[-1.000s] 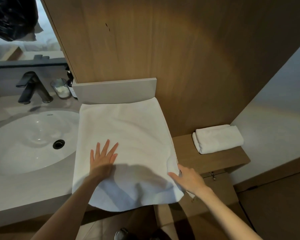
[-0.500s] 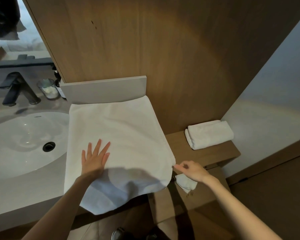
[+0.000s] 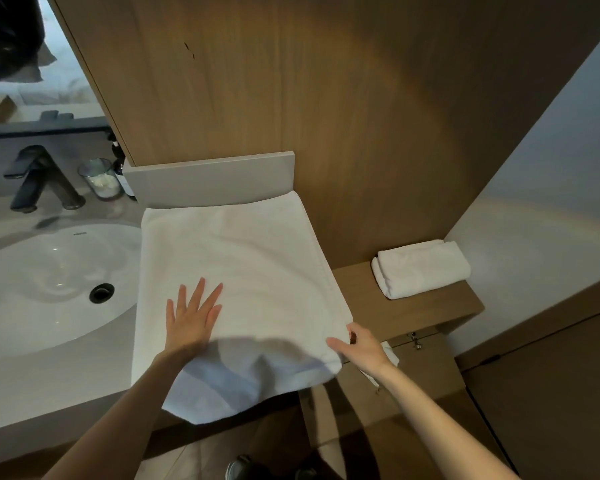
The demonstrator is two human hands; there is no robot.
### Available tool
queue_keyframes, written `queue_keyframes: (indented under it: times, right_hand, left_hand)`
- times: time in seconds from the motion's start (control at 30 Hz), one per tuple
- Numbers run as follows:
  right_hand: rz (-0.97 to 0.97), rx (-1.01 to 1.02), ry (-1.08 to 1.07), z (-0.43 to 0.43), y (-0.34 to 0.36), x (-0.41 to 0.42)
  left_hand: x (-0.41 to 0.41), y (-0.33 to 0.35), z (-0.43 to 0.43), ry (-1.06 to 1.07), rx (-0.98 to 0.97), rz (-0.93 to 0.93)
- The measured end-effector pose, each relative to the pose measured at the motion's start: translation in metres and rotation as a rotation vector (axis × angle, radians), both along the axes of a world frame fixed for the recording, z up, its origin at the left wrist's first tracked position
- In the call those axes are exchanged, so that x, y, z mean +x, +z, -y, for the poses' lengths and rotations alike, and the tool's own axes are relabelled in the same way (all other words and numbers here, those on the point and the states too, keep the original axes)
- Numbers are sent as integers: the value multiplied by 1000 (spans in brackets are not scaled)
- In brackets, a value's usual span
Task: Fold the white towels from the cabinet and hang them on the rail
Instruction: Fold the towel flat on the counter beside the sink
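Observation:
A large white towel (image 3: pixel 243 271) lies spread flat on the vanity counter (image 3: pixel 59 386), its near edge hanging over the front. My left hand (image 3: pixel 191 317) presses flat on it, fingers spread. My right hand (image 3: pixel 359 348) pinches the towel's right edge near the front corner. A small white piece (image 3: pixel 390 355), perhaps a tag or cloth, shows just behind that hand. A second white towel (image 3: pixel 420 268), folded, rests on the low wooden cabinet (image 3: pixel 378 306) to the right. No rail is in view.
A white basin (image 3: pixel 42 285) with a dark drain sits left of the towel. A dark faucet (image 3: pixel 39 178), a glass jar (image 3: pixel 101 178) and a bottle stand behind it. A wood panel wall (image 3: pixel 326 98) rises behind. My shoes show on the floor below.
My right hand dropped off the towel's right edge half a second ago and has come back to grip it. My left hand stayed flat on the towel.

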State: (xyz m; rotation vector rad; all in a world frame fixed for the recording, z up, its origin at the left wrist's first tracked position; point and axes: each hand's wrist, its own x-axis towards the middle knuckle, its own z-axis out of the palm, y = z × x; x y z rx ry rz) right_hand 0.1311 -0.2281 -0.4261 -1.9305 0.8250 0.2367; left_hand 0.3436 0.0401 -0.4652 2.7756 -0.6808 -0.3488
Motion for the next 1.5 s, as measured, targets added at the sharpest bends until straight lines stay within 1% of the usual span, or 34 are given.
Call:
queue_keyframes:
  times: [0.07, 0.17, 0.23, 0.5, 0.6, 0.7, 0.77, 0.83, 0.87, 0.93, 1.0, 1.03, 1.1, 1.17, 1.27, 1.33, 1.4, 1.5]
  right_hand:
    - [81, -32, 22, 4, 6, 1]
    - [189, 103, 45, 7, 23, 0]
    - [204, 121, 73, 7, 31, 0]
    - [141, -57, 91, 13, 40, 8]
    - [127, -163, 70, 16, 33, 9]
    - [116, -326, 9, 16, 19, 10]
    - [93, -387, -20, 15, 13, 9]
    - [53, -395, -17, 15, 9, 6]
    - [36, -401, -11, 15, 7, 4]
    - [13, -431, -15, 16, 7, 3]
    - [38, -501, -20, 16, 9, 2]
    - [84, -540, -10, 14, 11, 3]
    - [217, -602, 60, 2, 17, 12]
    - [305, -657, 220, -17, 16, 29]
    - [295, -668, 409, -60, -2, 71]
    - [305, -654, 464, -93, -11, 99]
    - [253, -612, 523, -122, -17, 122]
    - [208, -700, 552, -134, -28, 139]
  left_hand:
    - [0, 1, -1, -8, -19, -18]
    - [-1, 7, -2, 8, -27, -32]
    - [-1, 12, 0, 15, -21, -29]
    - [-2, 15, 0, -8, 23, -39]
    - [-4, 11, -3, 36, 15, -34]
    - [-7, 9, -6, 110, 19, -8]
    - [-8, 9, -7, 153, 22, -8]
    - [-11, 9, -8, 167, 22, 42]
    - [-12, 8, -8, 157, 26, 86]
    - [-13, 3, -12, 127, 49, 113]
    - [-12, 0, -12, 137, 74, 110]
    - [-13, 1, -12, 145, 76, 110]
    - [-14, 2, -10, 160, 52, 121]
    - [-15, 4, -9, 176, 8, 111]
    - [-17, 4, -9, 151, -30, 121]
    - [-15, 3, -11, 137, -40, 127]
    - [-16, 2, -13, 141, -58, 117]
    - [-17, 2, -15, 142, -100, 113]
